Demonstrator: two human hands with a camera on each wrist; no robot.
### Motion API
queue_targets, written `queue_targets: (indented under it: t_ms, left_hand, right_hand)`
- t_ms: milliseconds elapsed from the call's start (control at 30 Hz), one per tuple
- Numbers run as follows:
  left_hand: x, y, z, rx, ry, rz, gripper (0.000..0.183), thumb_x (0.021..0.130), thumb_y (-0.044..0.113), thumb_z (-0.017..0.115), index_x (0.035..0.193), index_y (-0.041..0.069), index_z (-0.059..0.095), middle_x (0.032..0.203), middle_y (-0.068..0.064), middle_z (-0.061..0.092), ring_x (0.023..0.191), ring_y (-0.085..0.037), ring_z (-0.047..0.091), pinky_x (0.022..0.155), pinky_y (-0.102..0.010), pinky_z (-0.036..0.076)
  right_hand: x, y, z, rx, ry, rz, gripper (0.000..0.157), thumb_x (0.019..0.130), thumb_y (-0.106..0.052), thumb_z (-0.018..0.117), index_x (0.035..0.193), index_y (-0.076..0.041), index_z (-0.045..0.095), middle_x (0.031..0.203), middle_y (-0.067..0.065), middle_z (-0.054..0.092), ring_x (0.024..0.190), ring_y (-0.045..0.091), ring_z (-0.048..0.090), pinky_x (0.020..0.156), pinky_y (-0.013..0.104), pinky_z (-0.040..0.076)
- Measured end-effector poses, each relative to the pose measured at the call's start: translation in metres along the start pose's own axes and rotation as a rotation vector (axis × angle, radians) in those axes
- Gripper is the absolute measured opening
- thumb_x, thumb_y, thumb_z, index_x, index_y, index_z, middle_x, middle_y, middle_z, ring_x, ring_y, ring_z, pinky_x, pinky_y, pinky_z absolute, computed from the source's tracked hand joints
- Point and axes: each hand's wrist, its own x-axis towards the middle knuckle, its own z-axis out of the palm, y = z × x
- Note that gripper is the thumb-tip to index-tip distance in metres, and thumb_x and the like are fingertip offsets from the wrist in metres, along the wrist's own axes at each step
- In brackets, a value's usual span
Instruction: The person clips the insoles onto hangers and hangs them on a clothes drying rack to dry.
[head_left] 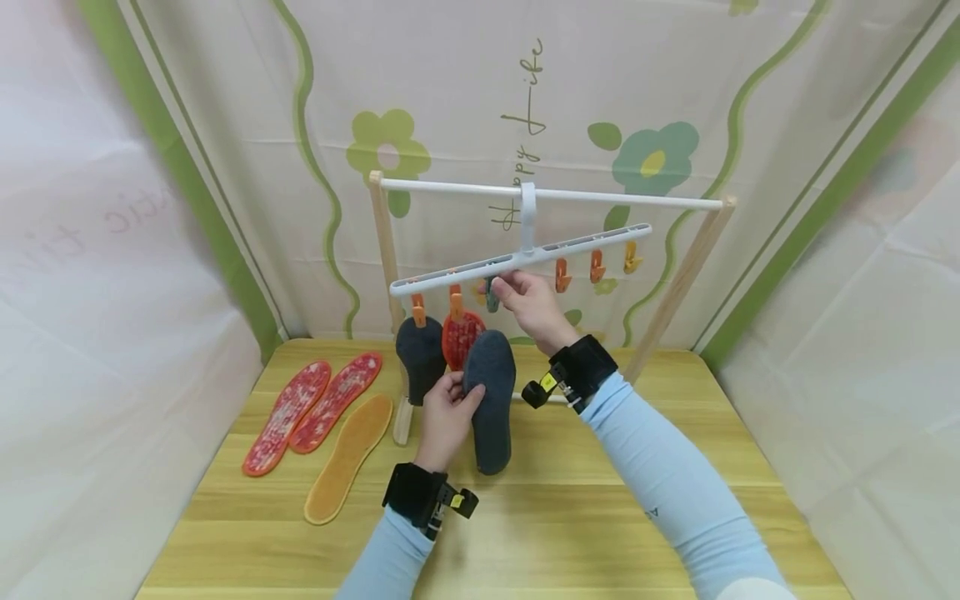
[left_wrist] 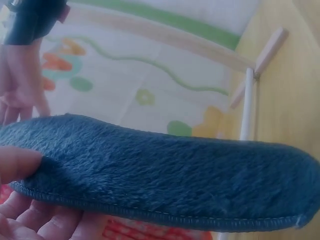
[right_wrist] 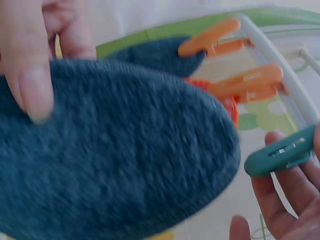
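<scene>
My left hand (head_left: 442, 425) pinches a dark blue fuzzy insole (head_left: 492, 417) by its left edge, thumb on the front and fingers behind. The insole stands upright in front of the hanger (head_left: 592, 242). My right hand (head_left: 536, 310) pinches a green clip (right_wrist: 280, 152) under the hanger's bar. In the right wrist view, the insole's rounded top lies close beside the clip's tip, outside it. Left of that clip, another dark insole (head_left: 420, 362) and a red patterned insole (head_left: 462, 333) hang from orange clips; the held insole partly hides the red one.
The hanger hooks over a white rod (head_left: 630, 198) on a wooden frame (head_left: 678, 287). Orange clips (head_left: 597, 267) and a yellow clip (head_left: 632, 258) hang at right. Two red insoles (head_left: 287, 417) and an orange insole (head_left: 348, 458) lie on the wooden table (head_left: 600, 517).
</scene>
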Motion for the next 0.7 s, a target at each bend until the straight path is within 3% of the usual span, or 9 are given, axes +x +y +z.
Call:
queue_targets:
  t_ms: [300, 533, 700]
  left_hand:
    - [0.013, -0.003, -0.002, -0.015, 0.009, 0.01, 0.023, 0.093, 0.001, 0.067, 0.113, -0.009, 0.061, 0.106, -0.023, 0.069, 0.095, -0.026, 0.068, 0.077, -0.031, 0.057]
    - [0.017, 0.0, 0.0, 0.002, 0.01, 0.028, 0.023, 0.093, 0.003, 0.066, 0.112, -0.01, 0.061, 0.103, -0.022, 0.069, 0.092, -0.027, 0.068, 0.077, -0.034, 0.057]
    - [0.023, -0.006, 0.003, 0.0, 0.005, 0.005, 0.025, 0.093, 0.005, 0.068, 0.113, -0.008, 0.061, 0.102, -0.022, 0.07, 0.093, -0.031, 0.068, 0.077, -0.034, 0.058]
  right_hand:
    - [0.0, -0.001, 0.014, 0.06, 0.092, -0.039, 0.041, 0.103, -0.025, 0.051, 0.115, 0.013, 0.062, 0.112, 0.027, 0.067, 0.112, 0.028, 0.062, 0.108, 0.041, 0.039]
    - [-0.001, -0.005, 0.019, 0.076, 0.121, -0.025, 0.038, 0.102, -0.023, 0.052, 0.112, 0.012, 0.065, 0.109, 0.027, 0.068, 0.113, 0.032, 0.061, 0.108, 0.045, 0.037]
    - [-0.001, -0.007, 0.021, 0.051, 0.131, -0.016, 0.041, 0.1, -0.029, 0.054, 0.113, 0.009, 0.066, 0.105, 0.022, 0.07, 0.111, 0.026, 0.062, 0.105, 0.044, 0.039]
